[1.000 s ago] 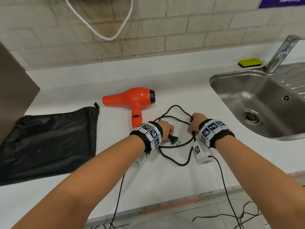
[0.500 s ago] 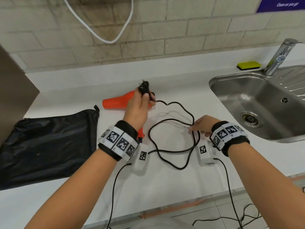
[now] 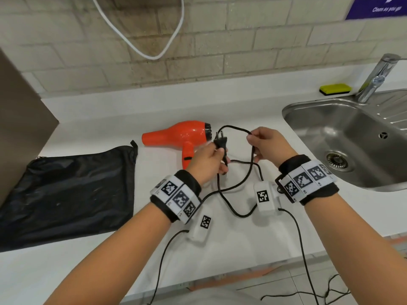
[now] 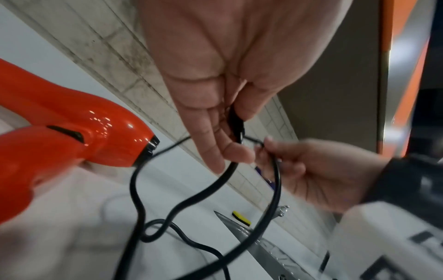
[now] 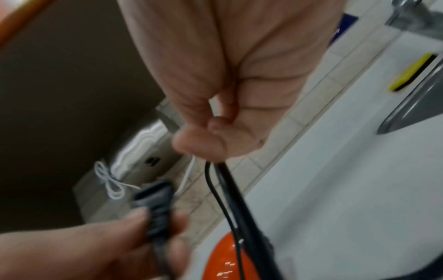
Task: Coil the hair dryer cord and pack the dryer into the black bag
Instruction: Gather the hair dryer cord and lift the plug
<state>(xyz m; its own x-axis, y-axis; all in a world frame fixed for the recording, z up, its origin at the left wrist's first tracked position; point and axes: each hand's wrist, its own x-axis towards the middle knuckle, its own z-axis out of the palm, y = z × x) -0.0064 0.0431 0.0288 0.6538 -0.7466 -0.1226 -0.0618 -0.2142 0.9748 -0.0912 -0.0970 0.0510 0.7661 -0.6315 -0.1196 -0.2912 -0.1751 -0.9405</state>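
Above white counter, hands pinching looped cord

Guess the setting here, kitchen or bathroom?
Probably a kitchen or pantry counter: a stainless steel sink with a drainboard and faucet, a scrub sponge by the brick-tile wall, and a white countertop.

the glossy orange hair dryer handle's lower end sits behind the left hand. black power cord runs under the right wrist's white camera box, route there unseen. right hand fingertips blurred in right wrist view; can't tell how many strands they pinch. purple wall sign cut off at top right, text too small to read.
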